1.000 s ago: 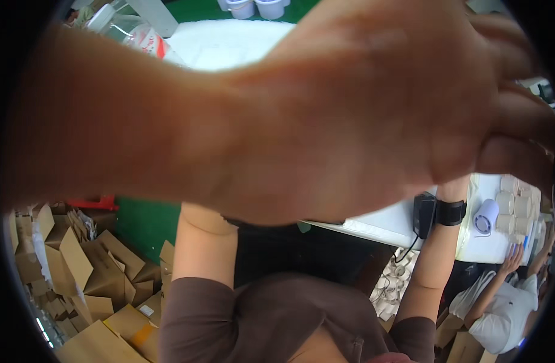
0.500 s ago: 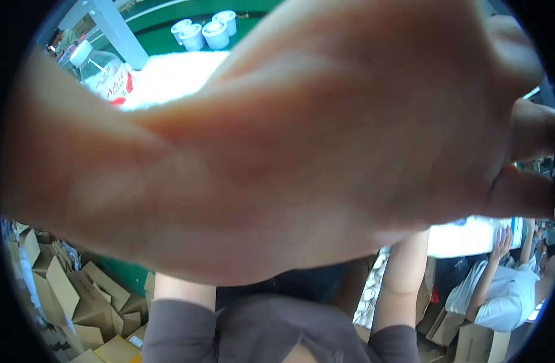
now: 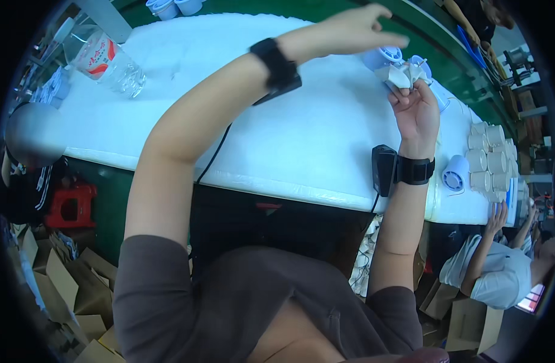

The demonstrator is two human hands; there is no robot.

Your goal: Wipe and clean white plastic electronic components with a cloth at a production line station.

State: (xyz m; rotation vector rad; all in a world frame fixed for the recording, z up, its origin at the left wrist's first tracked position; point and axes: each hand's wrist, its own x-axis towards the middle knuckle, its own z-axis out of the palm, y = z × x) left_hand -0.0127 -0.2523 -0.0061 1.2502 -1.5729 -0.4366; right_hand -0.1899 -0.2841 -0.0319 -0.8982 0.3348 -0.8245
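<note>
My left hand (image 3: 356,29) reaches across to the right over the far side of the white-covered table (image 3: 229,121). Its fingers are stretched out and apart, a little blurred, with nothing seen in them. My right hand (image 3: 418,115) is palm up just below it, its fingertips closed on a crumpled white piece (image 3: 401,77), perhaps cloth or paper. Right behind that lie light blue plastic parts (image 3: 383,55), one with a round slotted end. How the white piece meets them is partly hidden. Each wrist wears a black strap with a cabled device.
A clear bottle with a red-and-white label (image 3: 102,57) leans at the left. To the right are a loose light blue cylinder (image 3: 454,172) and stacked white cylinders (image 3: 489,158). Other people work at the right (image 3: 501,266) and far left. Cardboard boxes (image 3: 78,284) cover the lower left floor.
The large hand that covered most of the view close up is gone from there. Both my hands now show over the table's far right, the right one holding the white piece.
</note>
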